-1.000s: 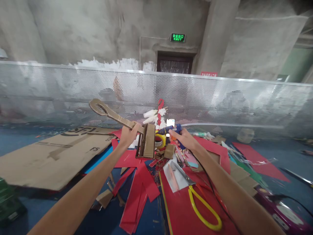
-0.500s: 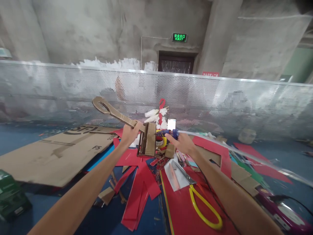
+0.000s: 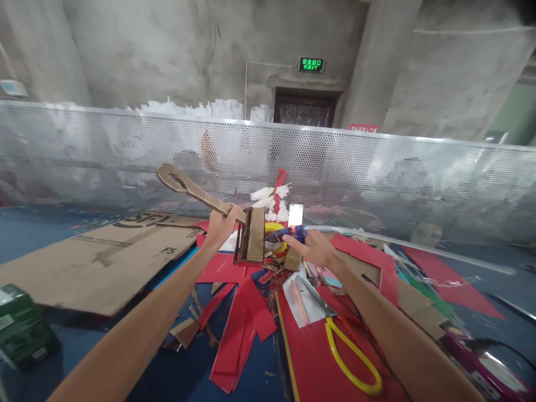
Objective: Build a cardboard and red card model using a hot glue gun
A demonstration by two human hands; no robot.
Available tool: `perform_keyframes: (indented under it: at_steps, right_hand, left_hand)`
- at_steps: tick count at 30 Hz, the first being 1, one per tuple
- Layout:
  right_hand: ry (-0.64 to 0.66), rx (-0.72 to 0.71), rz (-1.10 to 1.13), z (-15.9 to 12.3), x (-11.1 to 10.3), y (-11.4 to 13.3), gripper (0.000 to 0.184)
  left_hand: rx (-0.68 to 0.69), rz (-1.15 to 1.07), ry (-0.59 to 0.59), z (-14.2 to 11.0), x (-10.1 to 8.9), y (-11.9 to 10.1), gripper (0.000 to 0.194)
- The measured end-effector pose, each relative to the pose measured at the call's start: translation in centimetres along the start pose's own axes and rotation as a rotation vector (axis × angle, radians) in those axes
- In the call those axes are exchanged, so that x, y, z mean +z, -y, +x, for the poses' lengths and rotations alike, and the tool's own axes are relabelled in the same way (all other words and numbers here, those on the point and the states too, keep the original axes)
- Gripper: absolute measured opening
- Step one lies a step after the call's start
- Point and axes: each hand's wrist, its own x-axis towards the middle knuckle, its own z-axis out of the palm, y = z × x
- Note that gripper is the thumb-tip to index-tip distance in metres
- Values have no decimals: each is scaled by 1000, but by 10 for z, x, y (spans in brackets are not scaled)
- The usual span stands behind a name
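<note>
My left hand is closed around the strip of a brown cardboard piece. A box-like block forms its right end, and a long strip with a loop reaches up to the left. My right hand grips a dark blue glue gun, its nozzle pointing left toward the block. Whether the nozzle touches the cardboard I cannot tell. From the gun's rear a long clear glue stick trails off to the right. Below the gun lies a yellow ring-shaped roll, partly hidden.
Red strips and cardboard scraps cover the middle. A large cardboard sheet lies left, near a green box. Scissors with yellow handles lie on red board. A purple device is at right; a perforated metal barrier stands behind.
The view has shifted slightly. The glue gun's front end has dipped a little beside the cardboard block, and the clear glue stick's far end has swung. Both hands keep their holds.
</note>
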Motion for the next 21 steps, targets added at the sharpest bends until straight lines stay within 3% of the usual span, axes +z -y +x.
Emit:
perform_keyframes:
  at_steps: [6,10,21]
  right_hand:
    - [155,34,199,-3,-8,7,56]
    - [145,50,292,-4,-11,5,49]
    - [34,-26,39,-3,1,-1,56]
  left_hand:
    - [10,25,-5,2,-2,5,24]
    - [18,20,14,3,-2,10,25]
    - [14,-57,1,2,-1,8,23]
